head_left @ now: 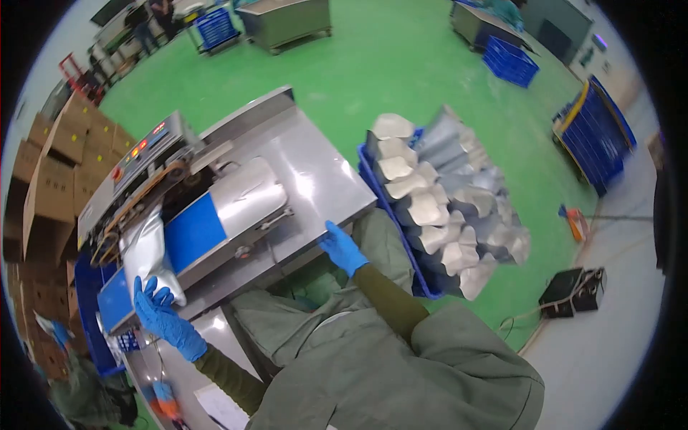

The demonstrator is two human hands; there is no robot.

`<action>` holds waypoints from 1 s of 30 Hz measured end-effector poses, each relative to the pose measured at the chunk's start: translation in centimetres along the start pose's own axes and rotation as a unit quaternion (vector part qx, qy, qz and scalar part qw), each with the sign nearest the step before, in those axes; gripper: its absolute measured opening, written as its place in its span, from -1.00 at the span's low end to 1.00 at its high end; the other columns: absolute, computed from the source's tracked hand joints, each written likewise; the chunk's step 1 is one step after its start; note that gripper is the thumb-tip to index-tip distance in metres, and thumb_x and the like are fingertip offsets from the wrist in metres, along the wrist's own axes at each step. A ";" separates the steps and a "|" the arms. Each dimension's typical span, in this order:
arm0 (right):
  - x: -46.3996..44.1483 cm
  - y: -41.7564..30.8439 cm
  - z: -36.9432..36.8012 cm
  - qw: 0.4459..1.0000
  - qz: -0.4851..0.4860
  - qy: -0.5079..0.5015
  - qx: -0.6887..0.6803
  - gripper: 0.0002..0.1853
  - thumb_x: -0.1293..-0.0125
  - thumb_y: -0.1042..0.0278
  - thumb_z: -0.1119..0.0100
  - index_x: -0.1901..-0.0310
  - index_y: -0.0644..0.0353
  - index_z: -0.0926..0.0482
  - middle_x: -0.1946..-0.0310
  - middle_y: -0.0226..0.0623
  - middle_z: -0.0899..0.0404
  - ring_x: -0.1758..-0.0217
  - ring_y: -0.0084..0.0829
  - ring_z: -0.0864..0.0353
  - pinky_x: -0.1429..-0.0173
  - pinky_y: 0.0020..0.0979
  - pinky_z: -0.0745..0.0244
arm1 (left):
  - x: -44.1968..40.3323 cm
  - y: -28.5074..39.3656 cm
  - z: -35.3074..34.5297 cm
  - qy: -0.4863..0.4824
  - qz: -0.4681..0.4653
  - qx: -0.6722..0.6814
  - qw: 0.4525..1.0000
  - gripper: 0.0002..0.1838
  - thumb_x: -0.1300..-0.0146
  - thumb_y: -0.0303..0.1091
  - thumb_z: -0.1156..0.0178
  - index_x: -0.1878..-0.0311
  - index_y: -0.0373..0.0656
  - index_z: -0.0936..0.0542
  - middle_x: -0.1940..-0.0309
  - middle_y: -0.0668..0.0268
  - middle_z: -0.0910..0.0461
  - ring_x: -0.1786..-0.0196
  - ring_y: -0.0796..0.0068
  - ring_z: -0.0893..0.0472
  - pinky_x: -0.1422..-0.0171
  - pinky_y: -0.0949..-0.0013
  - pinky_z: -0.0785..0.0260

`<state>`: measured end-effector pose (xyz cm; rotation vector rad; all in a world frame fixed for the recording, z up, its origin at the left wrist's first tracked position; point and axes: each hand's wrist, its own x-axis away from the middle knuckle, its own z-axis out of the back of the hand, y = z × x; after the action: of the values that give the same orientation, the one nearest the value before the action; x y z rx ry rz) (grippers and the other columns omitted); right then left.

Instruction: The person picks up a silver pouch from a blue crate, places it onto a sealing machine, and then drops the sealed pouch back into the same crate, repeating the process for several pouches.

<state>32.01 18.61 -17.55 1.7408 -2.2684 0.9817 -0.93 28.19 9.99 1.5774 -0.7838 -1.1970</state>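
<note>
A silver foil bag lies on the blue belt of a band sealing machine, its upper edge at the machine's sealing side. My left hand, in a blue glove, is at the bag's lower end with its fingers apart. Whether the fingertips touch the foil, I cannot tell. At the front edge of the steel table, my right hand, also gloved in blue, has its fingers stretched out and holds nothing. To its right, several open silver bags with pale insides stand packed in a blue crate.
Cardboard boxes are stacked at the left. Another person in green clothing is at the lower left. A blue cart and a black box with a cable stand by the right wall. Steel bins are farther back.
</note>
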 end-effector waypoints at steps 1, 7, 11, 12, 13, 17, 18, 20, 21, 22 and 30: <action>0.5 0.2 0.0 1.000 0.011 0.004 -0.010 -0.74 -0.19 0.15 -0.24 0.18 0.05 -0.48 0.27 -0.39 -0.51 0.14 -0.48 -0.48 -0.05 -0.32 -0.39 | 0.5 0.1 -0.3 -0.009 0.003 -0.014 1.000 -0.54 -0.36 -0.11 0.13 -0.17 -0.20 -0.42 0.17 0.21 -0.54 0.40 0.61 -0.44 0.32 0.58 -0.31; 2.9 -0.9 -1.1 0.999 0.032 -0.004 0.033 -0.76 -0.17 0.12 -0.25 0.30 -0.02 -0.41 0.40 -0.46 -0.44 0.30 -0.52 -0.44 0.12 -0.43 -0.38 | 1.3 1.5 -1.1 -0.023 -0.011 -0.064 0.998 -0.56 -0.36 -0.12 0.13 -0.15 -0.18 -0.44 0.15 0.26 -0.53 0.34 0.61 -0.44 0.25 0.54 -0.30; 3.3 -1.8 -0.7 0.999 -0.018 -0.029 0.032 -0.73 -0.17 0.07 -0.24 0.24 0.01 -0.44 0.34 -0.43 -0.47 0.20 -0.52 -0.45 0.01 -0.42 -0.38 | 0.6 -0.3 -2.0 -0.028 0.010 -0.066 0.997 -0.58 -0.34 -0.12 0.14 -0.12 -0.13 -0.48 0.16 0.31 -0.55 0.27 0.57 -0.48 0.20 0.48 -0.31; 5.4 -3.7 -1.8 0.986 -0.034 -0.024 0.159 -0.66 -0.18 0.04 -0.22 0.15 0.08 -0.45 0.26 -0.35 -0.49 0.13 -0.46 -0.47 -0.04 -0.40 -0.37 | 0.7 -0.4 -2.8 -0.028 0.009 -0.061 0.998 -0.58 -0.34 -0.12 0.14 -0.12 -0.13 -0.48 0.16 0.31 -0.55 0.27 0.57 -0.48 0.20 0.48 -0.31; 9.3 -6.4 -3.4 0.957 -0.052 -0.019 0.286 -0.58 -0.18 0.02 -0.21 0.06 0.14 -0.47 0.18 -0.28 -0.52 0.07 -0.40 -0.48 -0.09 -0.38 -0.36 | 1.3 -0.2 -3.3 -0.039 -0.007 -0.085 0.996 -0.59 -0.35 -0.13 0.13 -0.10 -0.17 -0.49 0.19 0.31 -0.55 0.31 0.59 -0.47 0.24 0.51 -0.31; 18.2 -17.6 -2.4 0.680 0.406 0.129 0.597 -0.50 -0.17 0.15 -0.19 -0.06 0.32 -0.42 0.09 -0.07 -0.52 0.04 -0.25 -0.51 -0.04 -0.26 -0.41 | 0.8 -2.1 -2.4 -0.042 0.035 0.031 0.998 -0.69 -0.34 -0.24 -0.02 -0.01 -0.22 -0.53 0.33 0.33 -0.56 0.47 0.65 -0.46 0.45 0.58 -0.32; 20.2 -21.2 -1.4 0.575 0.458 0.189 0.651 -0.55 -0.16 0.20 -0.17 0.00 0.33 -0.43 0.19 -0.08 -0.55 0.15 -0.21 -0.54 0.06 -0.24 -0.44 | 1.0 -0.9 -2.7 -0.034 0.053 0.026 0.998 -0.72 -0.34 -0.28 -0.04 0.01 -0.22 -0.54 0.34 0.33 -0.57 0.48 0.66 -0.47 0.45 0.58 -0.34; 22.3 -27.2 3.9 0.350 0.505 0.301 0.729 -0.65 -0.13 0.29 -0.13 0.11 0.36 -0.46 0.37 -0.09 -0.60 0.36 -0.14 -0.60 0.24 -0.20 -0.49 | 1.2 -0.4 -3.0 -0.048 0.095 0.077 0.991 -0.74 -0.35 -0.29 -0.01 0.03 -0.22 -0.55 0.36 0.32 -0.59 0.46 0.65 -0.49 0.42 0.58 -0.37; 21.5 -29.9 10.1 0.305 0.406 0.351 0.787 -0.66 -0.07 0.29 -0.11 0.18 0.37 -0.49 0.47 -0.04 -0.58 0.43 -0.05 -0.58 0.26 -0.11 -0.48 | 1.2 -0.4 -3.3 -0.063 0.070 0.060 0.994 -0.74 -0.34 -0.31 -0.01 0.01 -0.22 -0.54 0.35 0.31 -0.60 0.45 0.66 -0.51 0.39 0.58 -0.39; 21.2 -31.5 13.3 0.266 0.257 0.339 0.865 -0.77 -0.02 0.31 -0.09 0.37 0.29 -0.59 0.56 -0.04 -0.55 0.45 -0.03 -0.57 0.26 -0.07 -0.46 | 1.3 -0.2 -3.3 -0.042 0.061 0.075 0.994 -0.74 -0.34 -0.31 -0.01 0.01 -0.22 -0.54 0.35 0.31 -0.60 0.45 0.66 -0.51 0.39 0.58 -0.39; 12.6 -39.7 12.3 0.022 0.272 0.145 0.951 -0.80 0.00 0.27 -0.13 0.58 0.22 -0.62 0.64 -0.06 -0.52 0.51 -0.05 -0.56 0.32 -0.09 -0.47 | 1.6 0.5 -3.4 -0.151 0.084 0.109 0.979 -0.75 -0.31 -0.35 -0.05 0.01 -0.21 -0.54 0.33 0.31 -0.60 0.39 0.66 -0.53 0.32 0.59 -0.41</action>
<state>67.01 -3.69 -4.76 0.4351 -0.3458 -1.9592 2.81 27.68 10.10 1.4843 -1.2569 -1.2743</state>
